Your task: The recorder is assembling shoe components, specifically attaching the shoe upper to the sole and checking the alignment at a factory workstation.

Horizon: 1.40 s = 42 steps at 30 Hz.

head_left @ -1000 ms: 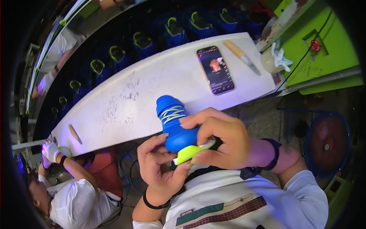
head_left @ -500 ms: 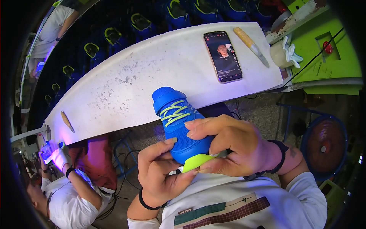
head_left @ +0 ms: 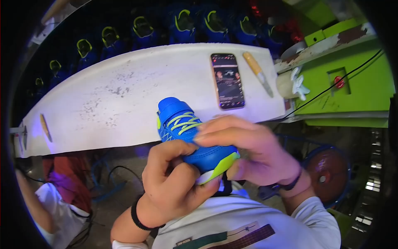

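A small blue sneaker [head_left: 176, 112] with yellow-green laces is held in front of my chest, its collar pointing away and its toe towards me. My left hand [head_left: 172, 178] grips it from the left, the thumb on the upper and the fingers by the sole. The sole [head_left: 219, 168] shows yellow-green and white at the toe. My right hand [head_left: 253, 151], smeared by motion, is closed around the toe's right side, fingers over the upper and thumb beside the sole edge. Part of the upper is hidden beneath my fingers.
A white bench top [head_left: 141, 91] curves ahead, carrying a phone [head_left: 228, 81], a wooden-handled knife [head_left: 258, 74] and another wooden-handled tool [head_left: 45, 127]. Blue shoes [head_left: 182, 27] line the far side. A green machine [head_left: 327, 91] stands right, a fan [head_left: 327, 176] lower right, and another person [head_left: 62, 211] lower left.
The sneaker has turned, showing its left side and more of the toe sole. My right hand has shifted on it and blurs. The view has swung, moving the bench items leftward and down.
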{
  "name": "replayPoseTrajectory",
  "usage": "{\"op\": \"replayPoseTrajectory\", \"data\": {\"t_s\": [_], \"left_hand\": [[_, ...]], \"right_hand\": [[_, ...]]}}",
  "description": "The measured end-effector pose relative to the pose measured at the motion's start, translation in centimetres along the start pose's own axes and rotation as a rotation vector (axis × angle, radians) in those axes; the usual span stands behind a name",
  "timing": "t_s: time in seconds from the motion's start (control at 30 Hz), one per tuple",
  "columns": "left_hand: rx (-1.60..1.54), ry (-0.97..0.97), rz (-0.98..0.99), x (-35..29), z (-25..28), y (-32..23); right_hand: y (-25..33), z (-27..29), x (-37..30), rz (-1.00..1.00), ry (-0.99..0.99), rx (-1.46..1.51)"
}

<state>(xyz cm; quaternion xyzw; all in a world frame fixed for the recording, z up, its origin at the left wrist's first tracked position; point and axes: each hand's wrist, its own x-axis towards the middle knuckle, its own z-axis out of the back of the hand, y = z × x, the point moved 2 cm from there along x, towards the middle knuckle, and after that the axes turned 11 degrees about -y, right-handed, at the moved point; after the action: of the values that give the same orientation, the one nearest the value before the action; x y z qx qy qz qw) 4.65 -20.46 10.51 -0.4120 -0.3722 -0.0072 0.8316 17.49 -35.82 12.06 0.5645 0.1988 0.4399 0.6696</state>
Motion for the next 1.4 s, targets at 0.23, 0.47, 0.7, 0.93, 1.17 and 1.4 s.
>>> {"op": "replayPoseTrajectory", "data": {"t_s": [0.23, 0.47, 0.7, 0.93, 1.17, 1.4], "left_hand": [[0.198, 0.023, 0.023, 0.0, -0.9, 0.6], [-0.039, 0.05, -0.012, 1.2, -4.1, 4.4], [-0.029, 0.163, -0.027, 1.6, -4.6, 4.3], [-0.14, 0.07, 0.209, -3.0, 1.1, 3.3], [-0.233, -0.263, 0.507, -6.5, 6.5, 1.9], [-0.02, 0.026, 0.418, -3.8, 4.4, -1.6]], "right_hand": [[-2.3, -1.2, 0.5, 0.059, -0.154, 0.242], [-4.0, 0.8, 0.5, -0.013, -0.028, 0.346], [-3.5, 1.0, -0.1, -0.219, -0.044, 0.529], [-1.0, -3.3, 2.0, -0.19, -0.061, 0.912], [-3.6, -8.0, 1.3, 0.327, -0.224, 0.143], [-2.8, -7.9, -2.2, 0.31, -0.362, 0.127]]}}
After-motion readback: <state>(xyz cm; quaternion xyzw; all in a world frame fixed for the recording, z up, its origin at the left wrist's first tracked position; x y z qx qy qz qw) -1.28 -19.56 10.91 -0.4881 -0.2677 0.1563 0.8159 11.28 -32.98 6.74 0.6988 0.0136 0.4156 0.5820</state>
